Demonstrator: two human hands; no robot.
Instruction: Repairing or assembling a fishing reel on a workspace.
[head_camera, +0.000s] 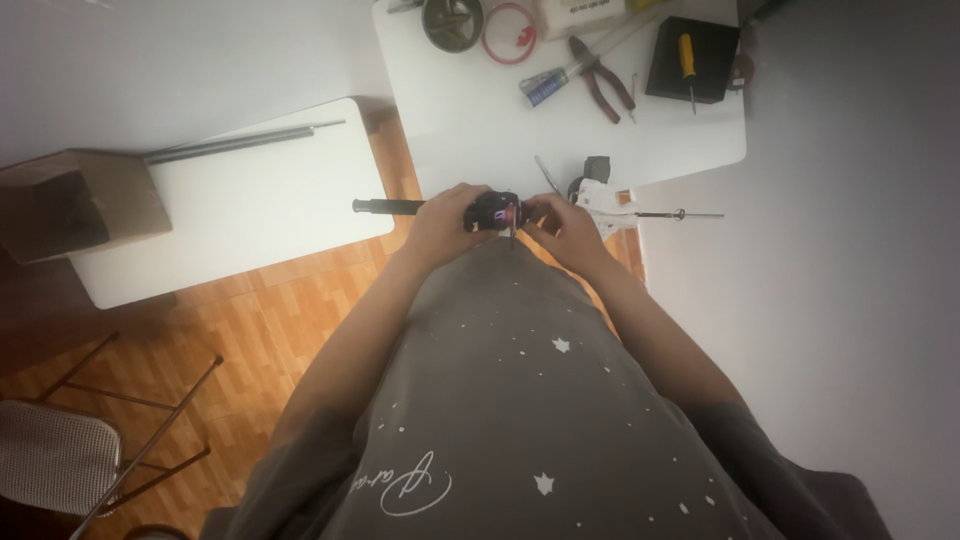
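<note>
Fingers of the left hand (440, 225) are wrapped closed around a dark tool body (492, 211), the grip firm, its black handle (385, 206) sticking out past the wrist toward the small white side table (250, 210). Fingers of the right hand (562, 225) are pinched together at the tool's front end, where a small pink-lit spot shows; what they pinch — a bit, a pin, a fastener — is too small to tell.

Judgement: the step in hand is a fitting or adjusting at the nose of the tool, one hand steadying, the other working. The next move calls for fine fingertip control with the left grip kept steady.

The tool is held in the air just in front of the person's chest, above the gap between the tables, near the edge of the white worktable (470, 120). It looks short, dark and rounded, with a thin rod pointing down from it.

Beyond the hands: a white part (607, 205) on the table edge, red-handled pliers (603, 82), a yellow-handled screwdriver (687, 62) on a black box (700, 70).
</note>
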